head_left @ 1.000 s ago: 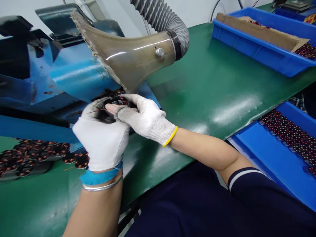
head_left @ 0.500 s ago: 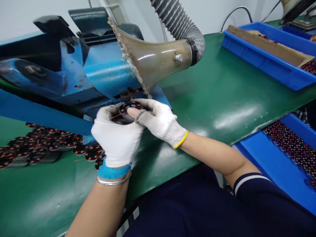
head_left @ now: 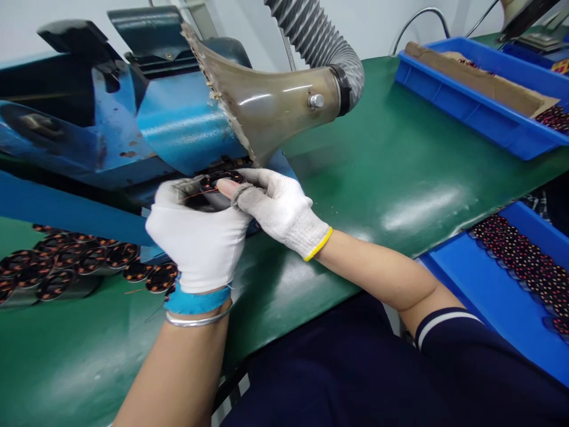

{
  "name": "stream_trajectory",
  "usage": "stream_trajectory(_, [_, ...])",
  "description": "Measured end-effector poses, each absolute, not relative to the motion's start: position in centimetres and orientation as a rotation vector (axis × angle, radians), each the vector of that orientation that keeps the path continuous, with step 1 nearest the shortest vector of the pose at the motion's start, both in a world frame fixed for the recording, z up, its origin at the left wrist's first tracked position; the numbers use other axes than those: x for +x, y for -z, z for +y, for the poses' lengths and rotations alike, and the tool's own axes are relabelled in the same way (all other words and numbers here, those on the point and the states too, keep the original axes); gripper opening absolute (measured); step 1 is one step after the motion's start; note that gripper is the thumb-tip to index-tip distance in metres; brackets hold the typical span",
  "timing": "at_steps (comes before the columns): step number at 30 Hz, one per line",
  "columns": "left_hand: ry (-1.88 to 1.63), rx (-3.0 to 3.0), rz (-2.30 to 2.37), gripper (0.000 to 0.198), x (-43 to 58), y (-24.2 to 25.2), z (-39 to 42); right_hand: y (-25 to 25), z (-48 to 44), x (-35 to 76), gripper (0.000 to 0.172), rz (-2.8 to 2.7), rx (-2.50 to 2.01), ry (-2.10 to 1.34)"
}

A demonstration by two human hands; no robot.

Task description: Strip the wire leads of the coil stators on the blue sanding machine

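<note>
Both my hands wear white gloves and hold one motor stator, a round metal part with a black top and copper wire. My left hand wraps round its near left side, with a thin copper wire running out over the fingers. My right hand grips the right side, its bare thumb tip pressing near the upper rim. The stator is tilted against the underside opening of a blue machine. The part's far side and the contact point are hidden.
Several more stators stand on the green table at left. A clear funnel hood with a grey hose adjoins the machine. Blue trays at the back right and a lower blue tray hold more parts.
Both hands and the stator have shifted slightly left and up, closer in under the machine, and the stator's top has tipped. The view has also shifted a little.
</note>
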State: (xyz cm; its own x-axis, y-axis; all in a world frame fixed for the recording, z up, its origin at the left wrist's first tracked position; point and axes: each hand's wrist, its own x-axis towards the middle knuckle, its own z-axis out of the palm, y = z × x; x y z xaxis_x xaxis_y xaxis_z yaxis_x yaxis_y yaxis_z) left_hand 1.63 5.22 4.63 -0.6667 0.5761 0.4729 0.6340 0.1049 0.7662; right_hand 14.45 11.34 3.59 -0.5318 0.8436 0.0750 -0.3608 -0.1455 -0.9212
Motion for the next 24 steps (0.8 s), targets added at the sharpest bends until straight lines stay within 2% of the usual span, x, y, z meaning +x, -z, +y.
stream_trajectory(9, [1.687, -1.409, -2.313, 0.052, 2.5, -3.9, 4.8, -3.0, 10.9, 15.8, 0.066, -1.271, -0.580, -1.703])
stream_trajectory(12, [1.862, -1.459, -2.159, 0.061, 2.5, -2.2, 3.7, -1.5, 10.7, 16.1, 0.072, -1.426, -0.551, -1.649])
stream_trajectory(15, [2.050, -1.561, -1.944, 0.065, 2.4, -0.9, 2.9, -0.2, 11.7, 16.8, 0.081, -1.709, -0.428, -1.429])
stream_trajectory(17, [2.095, -1.621, -1.870, 0.062, 2.2, -0.4, 2.8, 0.3, 12.9, 17.4, 0.077, -1.846, -0.308, -1.193])
stream_trajectory(19, [2.074, -1.679, -1.862, 0.060, 1.8, 0.0, 2.7, 0.4, 14.0, 18.0, 0.066, -1.932, -0.225, -1.012])
stream_trajectory(21, [2.043, -1.771, -1.880, 0.064, 1.5, 0.2, 2.6, 0.4, 14.9, 18.3, 0.058, -1.998, -0.177, -0.915])
stream_trajectory(24, [2.102, -1.890, -1.875, 0.070, 0.8, 0.7, 2.4, 0.1, 15.2, 18.5, 0.058, -2.086, -0.159, -0.826])
